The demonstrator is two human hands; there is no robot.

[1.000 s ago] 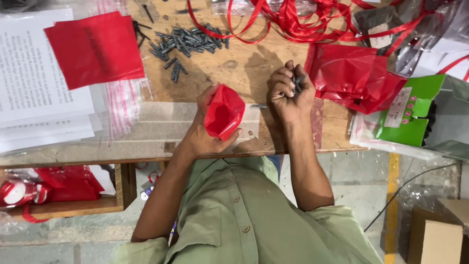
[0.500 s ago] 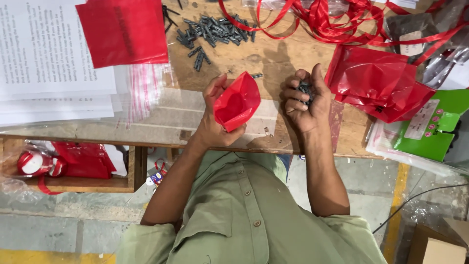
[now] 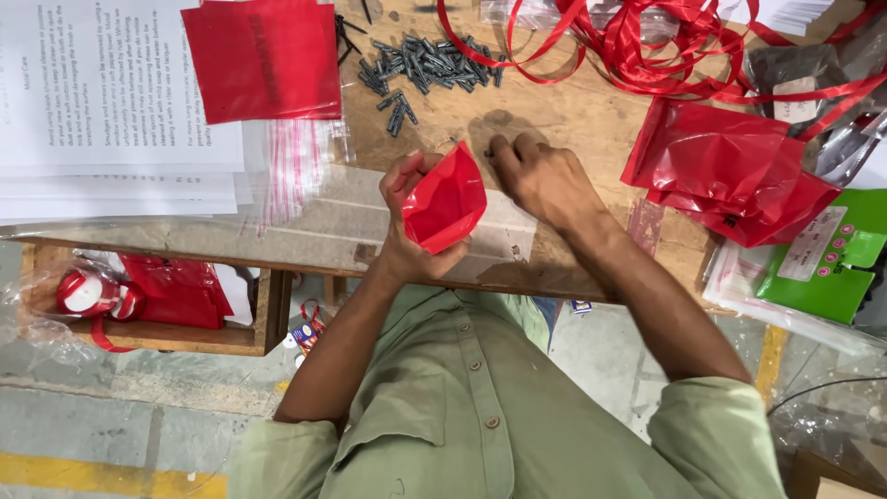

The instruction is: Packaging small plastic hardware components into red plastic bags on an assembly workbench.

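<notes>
Head view: right hand now palm-down

white printed sheets lie at left, red ribbon tangles at top, a green card sits right.

The left hand is raised above the near edge of the surface, fingers curled round into a loose grip, forearm bent in from the elbow. The right hand rests knuckles-up further in on the surface (its fingertips tucked under, hidden), with the forearm angling back toward the body.
</notes>
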